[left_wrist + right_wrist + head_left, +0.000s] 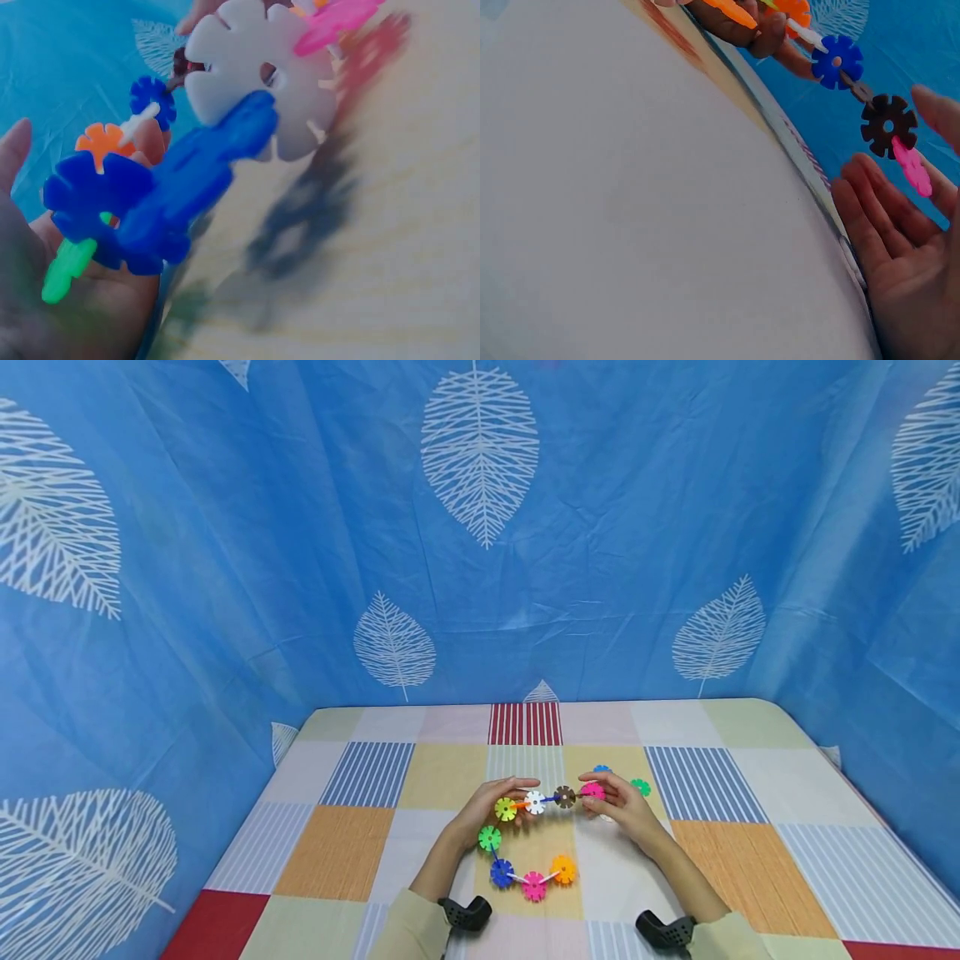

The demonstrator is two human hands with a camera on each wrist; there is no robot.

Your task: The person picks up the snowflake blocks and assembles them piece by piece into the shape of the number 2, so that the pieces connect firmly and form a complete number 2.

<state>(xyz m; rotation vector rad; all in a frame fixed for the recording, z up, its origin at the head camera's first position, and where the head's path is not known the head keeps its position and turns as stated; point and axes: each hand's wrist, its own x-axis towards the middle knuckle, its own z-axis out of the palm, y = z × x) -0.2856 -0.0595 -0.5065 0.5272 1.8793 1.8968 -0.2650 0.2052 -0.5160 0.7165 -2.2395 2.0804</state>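
A chain of notched plastic snowflake discs hangs in a loop between both hands. My left hand (483,806) grips its left side, fingers behind the yellow disc (506,810). From there run a white disc (535,802), a brown disc (564,797) and a pink disc (592,791), which my right hand (626,810) pinches between thumb and fingers. On the near side hang a green disc (490,838), a blue disc (502,872), another pink disc (534,886) and an orange disc (564,869). In the left wrist view, a dark blue disc (82,191) crosses the palm.
Past the right hand show a green disc (640,787) and part of a blue disc (602,768); whether they join the chain I cannot tell. A patchwork cloth (337,835) covers the table. Blue curtains (600,527) with white leaves enclose its back and sides.
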